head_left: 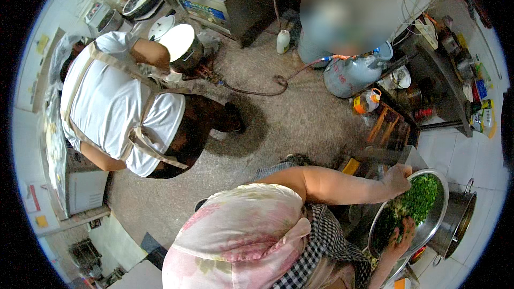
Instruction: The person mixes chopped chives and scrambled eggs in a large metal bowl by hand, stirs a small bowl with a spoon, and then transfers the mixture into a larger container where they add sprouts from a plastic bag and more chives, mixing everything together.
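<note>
A wide steel bowl (441, 208) with chopped greens (421, 196) stands tilted at the lower right. At its upper rim, my left hand (398, 180) is closed on the edge. My right hand (401, 236) lies inside the bowl against the greens, its fingers bent; whether it grips any is not clear. Darker contents fill the bowl's left side. Just beyond the bowl is a deep steel pot (451, 224) with side handles. Part of another metal rim shows beneath the bowl.
A co-worker (116, 104) in a white shirt and apron bends beside a large pot (186, 52). A hose (257, 93) crosses the floor to gas cylinders (347, 78). An oil bottle (366, 101) and a white bottle (283, 41) stand on the floor.
</note>
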`<state>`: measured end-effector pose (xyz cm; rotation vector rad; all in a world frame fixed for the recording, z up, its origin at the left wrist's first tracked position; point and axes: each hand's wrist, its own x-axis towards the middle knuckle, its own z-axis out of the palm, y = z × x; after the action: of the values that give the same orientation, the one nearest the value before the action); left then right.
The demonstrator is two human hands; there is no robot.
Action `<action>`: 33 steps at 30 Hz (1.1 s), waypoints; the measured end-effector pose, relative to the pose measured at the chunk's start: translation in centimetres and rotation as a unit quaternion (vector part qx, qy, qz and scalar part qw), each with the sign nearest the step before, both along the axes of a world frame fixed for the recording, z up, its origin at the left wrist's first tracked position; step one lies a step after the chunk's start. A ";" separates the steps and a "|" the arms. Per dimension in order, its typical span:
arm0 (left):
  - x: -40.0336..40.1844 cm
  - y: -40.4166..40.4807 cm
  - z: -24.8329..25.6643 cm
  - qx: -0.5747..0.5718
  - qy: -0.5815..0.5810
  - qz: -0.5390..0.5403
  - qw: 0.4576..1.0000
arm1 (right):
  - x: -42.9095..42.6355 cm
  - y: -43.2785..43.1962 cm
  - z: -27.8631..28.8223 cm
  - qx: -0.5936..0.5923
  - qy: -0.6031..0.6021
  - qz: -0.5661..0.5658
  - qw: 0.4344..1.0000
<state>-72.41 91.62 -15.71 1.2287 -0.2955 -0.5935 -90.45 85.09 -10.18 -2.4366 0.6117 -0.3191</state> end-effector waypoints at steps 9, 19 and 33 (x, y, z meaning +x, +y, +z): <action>4.1 7.2 0.7 0.017 0.127 -0.053 0.990 | 0.3 -5.0 -0.1 -0.006 -0.103 -0.072 0.992; 14.3 14.0 -2.0 -0.077 0.141 0.043 0.986 | 9.3 -3.8 0.1 0.219 0.263 -0.144 0.929; 9.6 16.8 5.0 0.007 0.131 0.215 0.968 | 13.9 -9.6 -5.0 0.453 0.043 0.105 0.884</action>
<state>-62.77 108.45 -10.75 1.1654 0.1961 -0.3737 -76.58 75.52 -15.21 -1.5798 0.3921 0.1543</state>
